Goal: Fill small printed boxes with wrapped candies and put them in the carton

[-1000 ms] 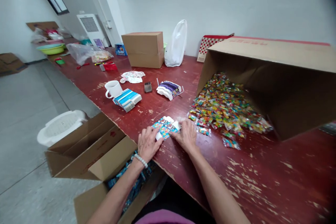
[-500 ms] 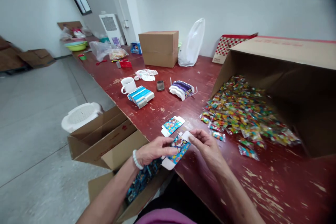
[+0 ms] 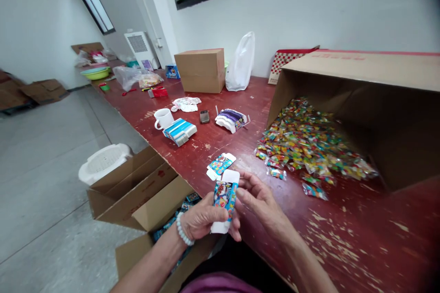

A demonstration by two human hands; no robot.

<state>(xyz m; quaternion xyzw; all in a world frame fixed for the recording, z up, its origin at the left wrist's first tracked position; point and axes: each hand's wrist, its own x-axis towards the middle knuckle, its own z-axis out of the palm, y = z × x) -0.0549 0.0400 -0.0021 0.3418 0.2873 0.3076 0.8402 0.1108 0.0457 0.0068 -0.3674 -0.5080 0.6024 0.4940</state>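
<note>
My left hand (image 3: 204,215) is closed on a small blue printed carton (image 3: 224,196), thumb across its front and fingertips showing beyond its right edge. The carton stands nearly upright, with white flaps at top and bottom. At its right edge is my right hand (image 3: 259,197), thumb and fingers apart; whether it touches the carton I cannot tell. Another flattened carton (image 3: 222,163) of the same print lies on the table just behind. To the right, small wrapped candies (image 3: 309,142) spill in a heap from a large cardboard box (image 3: 371,71) lying on its side.
On the red table (image 3: 192,160) stand a white mug (image 3: 164,118), blue-striped carton stack (image 3: 179,132), purple carton bundle (image 3: 232,120), phone-like device (image 3: 204,116) and closed brown box (image 3: 199,71). Below the left edge are an open box of blue cartons (image 3: 142,242) and a white stool (image 3: 105,162).
The carton has turned more upright and come slightly nearer in my left hand. My right hand has shifted from its top flap to beside its right edge. The camera view has shifted slightly.
</note>
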